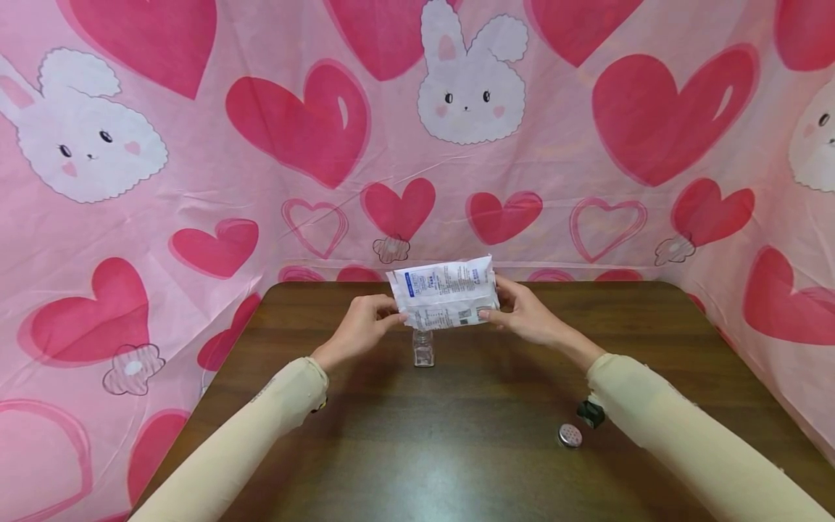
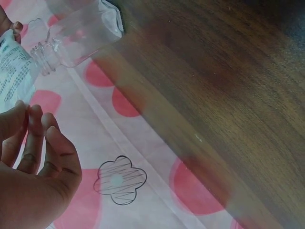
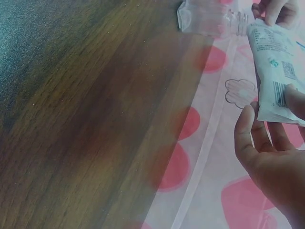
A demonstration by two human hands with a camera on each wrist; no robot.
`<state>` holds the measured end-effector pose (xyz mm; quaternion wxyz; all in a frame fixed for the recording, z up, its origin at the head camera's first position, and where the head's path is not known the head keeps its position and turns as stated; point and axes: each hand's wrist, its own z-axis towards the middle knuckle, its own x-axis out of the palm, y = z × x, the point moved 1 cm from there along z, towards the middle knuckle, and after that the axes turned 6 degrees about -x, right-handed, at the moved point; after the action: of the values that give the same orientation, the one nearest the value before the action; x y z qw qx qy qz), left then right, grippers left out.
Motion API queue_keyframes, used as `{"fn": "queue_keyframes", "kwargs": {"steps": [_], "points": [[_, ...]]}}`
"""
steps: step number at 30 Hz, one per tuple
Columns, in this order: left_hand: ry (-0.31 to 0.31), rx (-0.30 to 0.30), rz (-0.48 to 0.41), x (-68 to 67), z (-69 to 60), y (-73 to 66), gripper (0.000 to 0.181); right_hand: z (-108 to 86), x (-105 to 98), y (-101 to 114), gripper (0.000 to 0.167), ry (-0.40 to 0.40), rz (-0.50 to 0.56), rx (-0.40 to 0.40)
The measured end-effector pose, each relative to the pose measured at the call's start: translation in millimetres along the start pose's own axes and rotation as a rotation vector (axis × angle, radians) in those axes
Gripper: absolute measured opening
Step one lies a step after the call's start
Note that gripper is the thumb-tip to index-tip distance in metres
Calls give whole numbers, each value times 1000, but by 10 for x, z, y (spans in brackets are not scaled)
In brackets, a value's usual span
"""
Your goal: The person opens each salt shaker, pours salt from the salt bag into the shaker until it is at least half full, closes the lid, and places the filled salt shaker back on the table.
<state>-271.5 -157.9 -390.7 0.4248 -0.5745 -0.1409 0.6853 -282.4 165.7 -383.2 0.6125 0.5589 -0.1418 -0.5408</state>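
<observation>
A white printed packet (image 1: 446, 290) with blue and black lettering is held up between both hands, tilted, over the table. My left hand (image 1: 362, 322) pinches its left lower corner between thumb and fingers. At the other end my right hand (image 1: 528, 315) grips the packet, thumb on the printed face and fingers behind. Just below the packet's left part stands a clear, square-sided bottle (image 1: 424, 351), upright on the table. Its threaded neck (image 3: 240, 23) has no cap on it and lies close to the packet's corner in the right wrist view. Whether packet and neck touch, I cannot tell.
A silver cap (image 1: 570, 436) with small holes lies on the brown wooden table (image 1: 404, 449), near the right forearm. A dark device (image 1: 591, 413) sits under the right sleeve's cuff. A pink cloth (image 1: 313, 43) with hearts and rabbits hangs behind and around the table.
</observation>
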Motion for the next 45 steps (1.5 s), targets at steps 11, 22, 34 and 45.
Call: {"fn": "queue_keyframes", "kwargs": {"steps": [11, 22, 34, 45], "points": [[-1, -10, 0, 3, -4, -1, 5, -1, 7, 6, 62, 0, -4, 12], [0, -1, -7, 5, -3, 1, 5, -3, 7, 24, 62, -3, -9, 9], [-11, 27, -5, 11, -4, 29, 7, 2, 13, 14, 63, -4, -2, 14], [-7, 14, -6, 1, -4, 17, 4, 9, 8, 11, 63, -1, 2, 2]]}}
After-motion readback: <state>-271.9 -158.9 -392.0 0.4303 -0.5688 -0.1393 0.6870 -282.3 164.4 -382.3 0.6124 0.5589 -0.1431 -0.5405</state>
